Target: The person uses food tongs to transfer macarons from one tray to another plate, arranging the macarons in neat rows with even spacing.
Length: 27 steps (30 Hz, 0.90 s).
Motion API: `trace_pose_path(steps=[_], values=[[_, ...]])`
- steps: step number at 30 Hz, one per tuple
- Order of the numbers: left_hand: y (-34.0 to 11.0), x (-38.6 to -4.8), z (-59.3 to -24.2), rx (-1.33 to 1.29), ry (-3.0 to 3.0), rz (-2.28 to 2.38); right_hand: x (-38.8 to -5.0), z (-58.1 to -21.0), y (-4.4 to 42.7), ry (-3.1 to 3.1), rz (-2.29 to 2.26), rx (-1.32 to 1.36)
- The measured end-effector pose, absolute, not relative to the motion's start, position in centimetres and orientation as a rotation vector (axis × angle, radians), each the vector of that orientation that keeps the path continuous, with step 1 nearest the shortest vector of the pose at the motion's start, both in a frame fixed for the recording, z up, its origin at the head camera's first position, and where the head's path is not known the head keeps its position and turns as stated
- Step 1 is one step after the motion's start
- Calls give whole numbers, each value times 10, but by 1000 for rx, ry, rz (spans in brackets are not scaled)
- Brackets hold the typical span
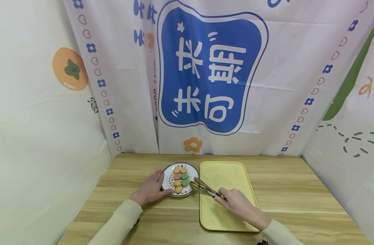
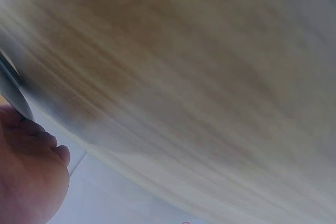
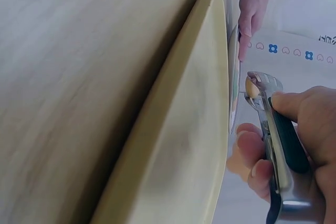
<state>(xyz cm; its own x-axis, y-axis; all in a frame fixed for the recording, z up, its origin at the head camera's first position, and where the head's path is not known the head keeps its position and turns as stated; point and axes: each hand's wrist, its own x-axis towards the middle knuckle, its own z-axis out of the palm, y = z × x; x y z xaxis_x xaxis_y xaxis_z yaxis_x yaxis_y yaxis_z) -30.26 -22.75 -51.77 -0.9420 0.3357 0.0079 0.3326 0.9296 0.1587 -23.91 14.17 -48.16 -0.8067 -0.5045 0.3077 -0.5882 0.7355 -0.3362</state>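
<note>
A round white plate [image 1: 190, 170] with a dark rim and printed pattern holds several small round pieces [image 1: 177, 183], yellow, green and pink, in two columns. My left hand [image 1: 151, 188] rests against the plate's left edge, fingers and thumb spread along the rim. In my right hand [image 1: 236, 202] I grip metal tongs [image 1: 205, 189] with dark green handle grips. The tongs' tips reach left to the plate's right edge. From the right wrist, a yellowish round piece [image 3: 252, 87] appears between the tips; whether they pinch it I cannot tell.
A yellow rectangular tray [image 1: 225, 217] lies right of the plate, under the tongs and my right hand. Both stand on a wood-grain table [image 1: 282, 190]. A printed curtain [image 1: 131, 85] hangs behind the table's back edge, with pale walls at both sides.
</note>
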Motion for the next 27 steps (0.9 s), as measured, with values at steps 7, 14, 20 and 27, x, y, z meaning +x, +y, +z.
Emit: trace_pose_path(steps=[7,14,20,27], values=[[-228,-302,-518,523,3057,243,-243,-480,131,-2787,648,887],[-228,-302,-520,530,3067,248,-245,-482,124,-2769,641,901],[-227,-301,-519,540,3067,262,-246,-483,119,-2776,642,910],[-227,-301,-518,548,3075,277,-247,-483,114,-2774,649,924]])
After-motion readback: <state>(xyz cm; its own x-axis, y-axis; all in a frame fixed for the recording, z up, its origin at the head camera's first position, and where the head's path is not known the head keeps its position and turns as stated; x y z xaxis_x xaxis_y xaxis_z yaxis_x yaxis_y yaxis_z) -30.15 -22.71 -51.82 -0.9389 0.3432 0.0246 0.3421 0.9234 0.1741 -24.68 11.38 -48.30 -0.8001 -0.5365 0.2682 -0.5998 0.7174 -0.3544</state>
